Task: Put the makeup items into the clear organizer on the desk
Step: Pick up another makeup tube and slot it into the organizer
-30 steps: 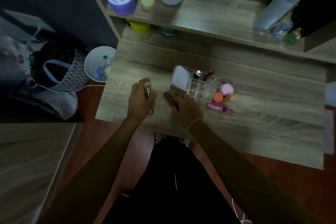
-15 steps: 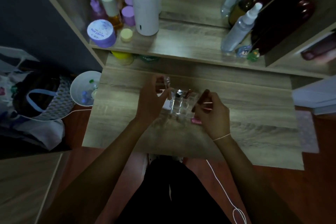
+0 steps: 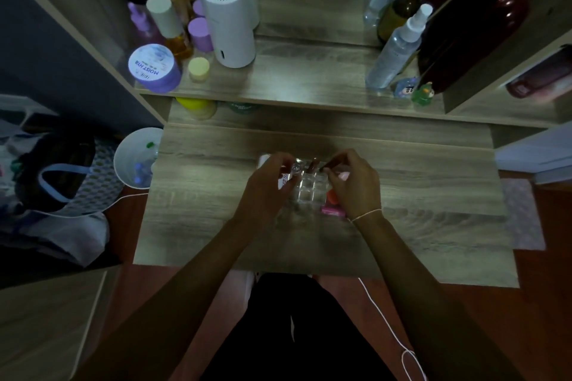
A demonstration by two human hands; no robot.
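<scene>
The clear organizer (image 3: 311, 192) with small square cells stands mid-desk between my hands. My left hand (image 3: 266, 185) is over its left side, fingers pinched on a slim silver-capped tube (image 3: 295, 169) held upright above a back cell. My right hand (image 3: 356, 185) is over its right side, fingertips closed on a dark brown tube (image 3: 329, 164) at the back row. Another brown tube (image 3: 314, 165) stands in a back cell. A pink tube (image 3: 331, 211) and an orange item (image 3: 330, 196) lie by my right palm. A white box (image 3: 283, 181) is mostly hidden under my left hand.
The wooden desk (image 3: 433, 195) has a raised shelf (image 3: 309, 80) behind, crowded with a white cylinder (image 3: 227, 18), a purple jar (image 3: 154, 68), and spray bottles (image 3: 396, 46). A white bin (image 3: 136, 158) and a bag (image 3: 62, 176) sit left of the desk.
Both hands picked tubes off the desk and brought them to the organizer; they now sit closer together over its back row. The camera view tilted up toward the shelf.
</scene>
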